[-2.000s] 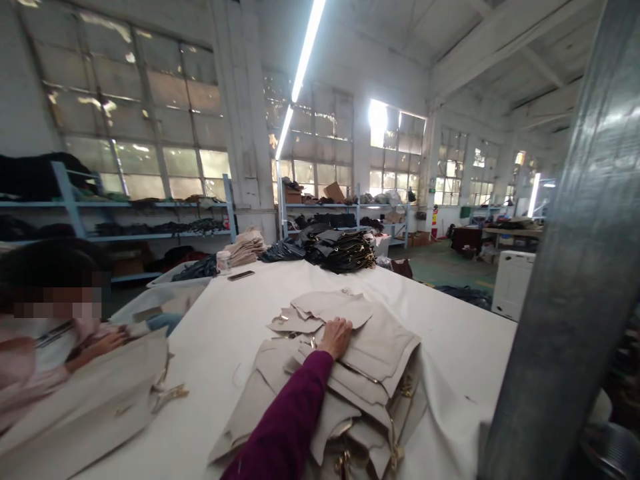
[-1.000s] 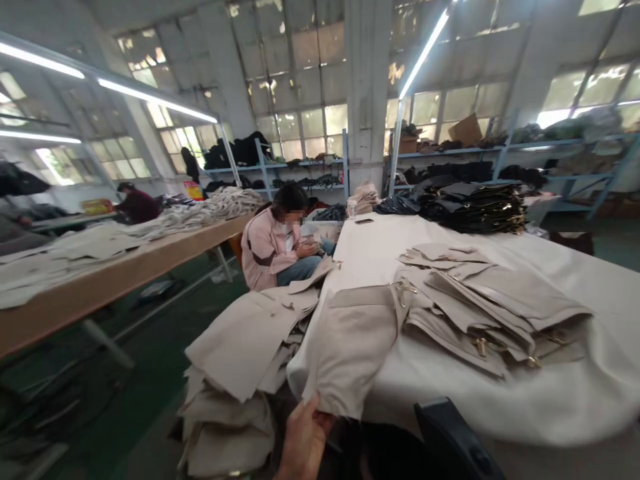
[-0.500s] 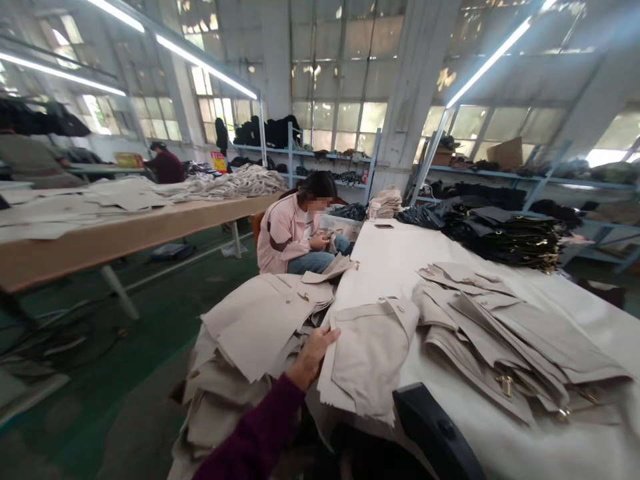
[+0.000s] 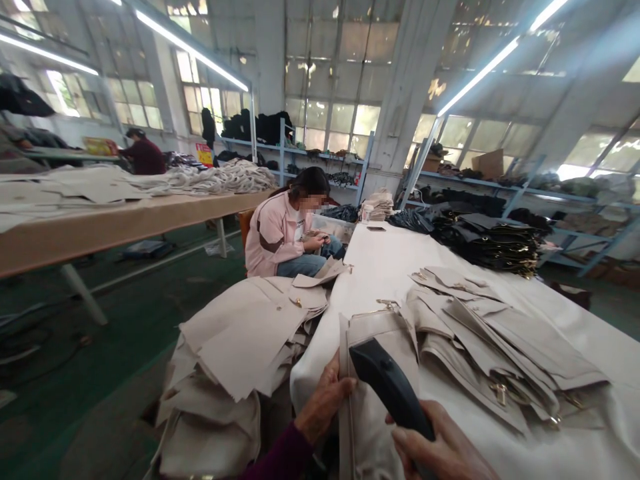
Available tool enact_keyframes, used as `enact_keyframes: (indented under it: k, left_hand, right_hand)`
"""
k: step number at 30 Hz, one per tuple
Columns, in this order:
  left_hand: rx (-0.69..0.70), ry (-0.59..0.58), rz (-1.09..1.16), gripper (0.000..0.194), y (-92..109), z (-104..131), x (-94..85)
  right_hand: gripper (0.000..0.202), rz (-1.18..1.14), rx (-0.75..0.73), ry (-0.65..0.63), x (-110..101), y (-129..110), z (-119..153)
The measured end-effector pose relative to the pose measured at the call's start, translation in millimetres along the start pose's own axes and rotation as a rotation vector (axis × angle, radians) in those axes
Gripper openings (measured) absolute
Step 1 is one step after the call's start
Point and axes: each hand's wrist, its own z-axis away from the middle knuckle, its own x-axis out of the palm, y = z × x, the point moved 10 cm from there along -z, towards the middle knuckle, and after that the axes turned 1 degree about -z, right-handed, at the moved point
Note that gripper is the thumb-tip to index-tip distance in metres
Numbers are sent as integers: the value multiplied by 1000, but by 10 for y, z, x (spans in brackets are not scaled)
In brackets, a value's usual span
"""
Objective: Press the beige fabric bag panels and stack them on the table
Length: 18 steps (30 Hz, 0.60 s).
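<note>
Gripping a black tool (image 4: 390, 390), right hand (image 4: 445, 450); no writing readable.

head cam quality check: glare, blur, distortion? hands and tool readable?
Head view: tube lights and windows blow out to white; wide-angle bends the pillar and table edges. Left hand on the beige piece is sharp; right hand, grip on the black tool, is cropped at the bottom edge, slightly soft.

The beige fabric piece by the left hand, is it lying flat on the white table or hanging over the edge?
Hanging over: the beige fabric piece drapes past the white table edge, where the left hand holds it.
</note>
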Motion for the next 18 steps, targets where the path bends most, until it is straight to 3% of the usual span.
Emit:
enact_keyframes:
  k: [4, 7, 9, 12, 16, 18]
  left_hand:
    - [126, -81, -47, 58, 23, 107, 76]
    - [98, -164, -15, 57, -40, 189, 230]
    - [76, -131, 14, 62, -47, 202, 245]
    - [54, -30, 0, 65, -31, 174, 162]
    - [85, -21, -136, 61, -61, 175, 117]
    - [99, 11, -179, 58, -118, 211, 83]
  right_hand:
    - [32, -128, -50, -80, 155, -224, -167]
    - [28, -140, -153, -63, 100, -446, -221]
    - [34, -124, -175, -55, 52, -482, -229]
    - [32, -164, -124, -79, 40, -297, -174]
    - [33, -172, -44, -83, 64, 56, -26]
    - [34, -178, -27, -60, 61, 113, 9]
